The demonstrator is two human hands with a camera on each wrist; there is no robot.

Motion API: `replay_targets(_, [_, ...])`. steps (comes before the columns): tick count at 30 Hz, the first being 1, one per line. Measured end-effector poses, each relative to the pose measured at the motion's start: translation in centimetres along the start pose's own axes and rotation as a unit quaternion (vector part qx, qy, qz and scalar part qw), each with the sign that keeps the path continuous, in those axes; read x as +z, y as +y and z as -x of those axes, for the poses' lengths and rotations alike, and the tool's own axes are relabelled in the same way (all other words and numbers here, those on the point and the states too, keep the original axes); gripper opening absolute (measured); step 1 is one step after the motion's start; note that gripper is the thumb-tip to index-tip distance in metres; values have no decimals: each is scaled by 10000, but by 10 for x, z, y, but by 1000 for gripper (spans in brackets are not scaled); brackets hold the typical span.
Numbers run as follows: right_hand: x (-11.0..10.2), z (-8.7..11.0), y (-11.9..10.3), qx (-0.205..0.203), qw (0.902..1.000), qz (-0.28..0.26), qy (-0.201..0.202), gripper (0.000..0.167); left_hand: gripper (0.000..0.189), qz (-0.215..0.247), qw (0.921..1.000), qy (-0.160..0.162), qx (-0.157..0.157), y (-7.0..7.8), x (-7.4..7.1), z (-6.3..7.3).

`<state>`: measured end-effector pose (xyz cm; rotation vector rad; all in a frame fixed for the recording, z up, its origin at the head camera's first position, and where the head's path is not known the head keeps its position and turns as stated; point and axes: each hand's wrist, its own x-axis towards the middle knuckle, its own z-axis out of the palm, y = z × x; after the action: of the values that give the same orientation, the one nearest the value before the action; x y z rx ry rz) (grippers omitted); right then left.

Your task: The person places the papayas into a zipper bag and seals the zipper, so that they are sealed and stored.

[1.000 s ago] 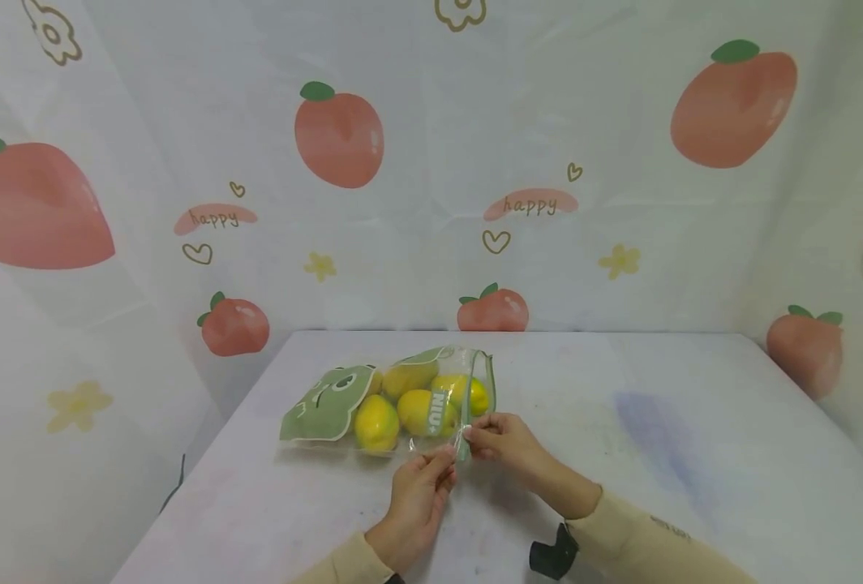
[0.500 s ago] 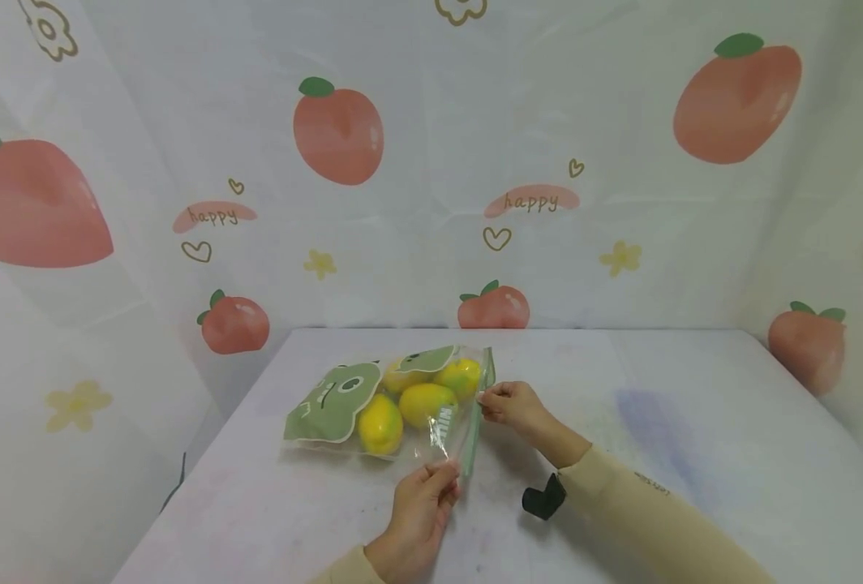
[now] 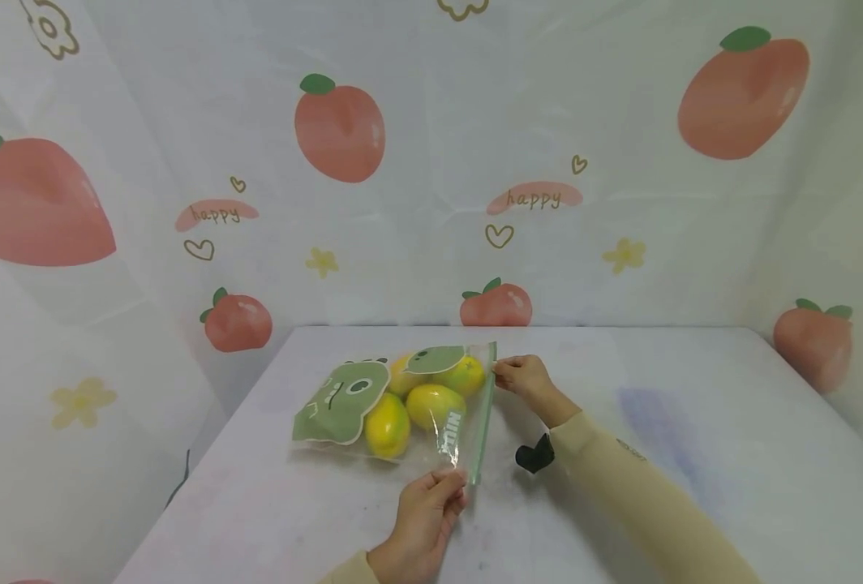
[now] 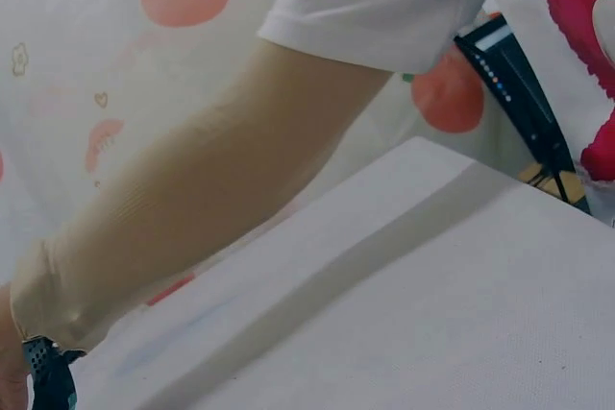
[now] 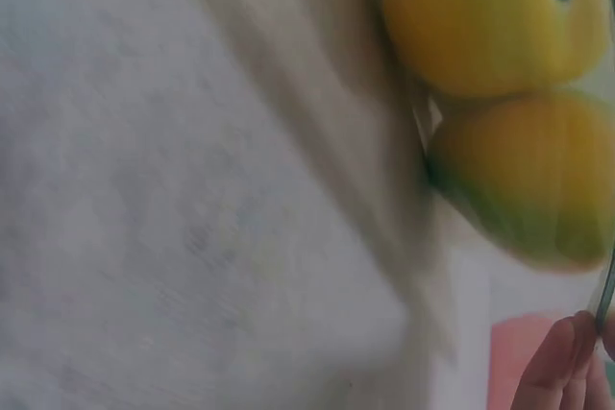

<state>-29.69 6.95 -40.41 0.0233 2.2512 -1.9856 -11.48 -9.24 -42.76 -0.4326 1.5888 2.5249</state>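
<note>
A clear zip bag (image 3: 344, 405) with a green cartoon print lies on the table, its opening edge facing right. Several yellow-green fruits (image 3: 435, 406), which look like mangoes, are inside. My left hand (image 3: 426, 523) pinches the bag's near right corner, at the near end of the green zip strip (image 3: 484, 430). At the strip's far end, my right hand (image 3: 534, 385) pinches the edge between thumb and fingers. In the right wrist view, the fingers (image 5: 567, 367) grip the bag's edge below two fruits (image 5: 524, 180). Whether the strip is sealed cannot be told.
The white table (image 3: 694, 405) carries a bluish smudge on the right. Behind it hangs a white cloth (image 3: 417, 268) printed with peaches. A black wrist piece (image 3: 534, 455) is by the right sleeve (image 3: 621, 478). In the left wrist view, a beige sleeve (image 4: 192, 189) crosses above the table.
My right hand has moved away from me along the zip strip, from the near end to the far end. My left hand has stayed at the near corner, and the strip looks straighter.
</note>
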Motion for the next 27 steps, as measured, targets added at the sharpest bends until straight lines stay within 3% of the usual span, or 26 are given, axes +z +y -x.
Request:
replay_targets(14, [-14, -25, 0, -167, 9972, -405, 603, 34, 6, -143, 9998, -53, -113, -3, 3, 0])
replay_targets(24, [-12, -26, -1, -316, 9961, -322, 753, 35, 11, -143, 9997, -114, -134, -3, 2, 2])
replay_targets(27, [-11, -24, -1, -346, 9954, -285, 843, 34, 10, -178, 9993, -270, -193, -1, 0, 3])
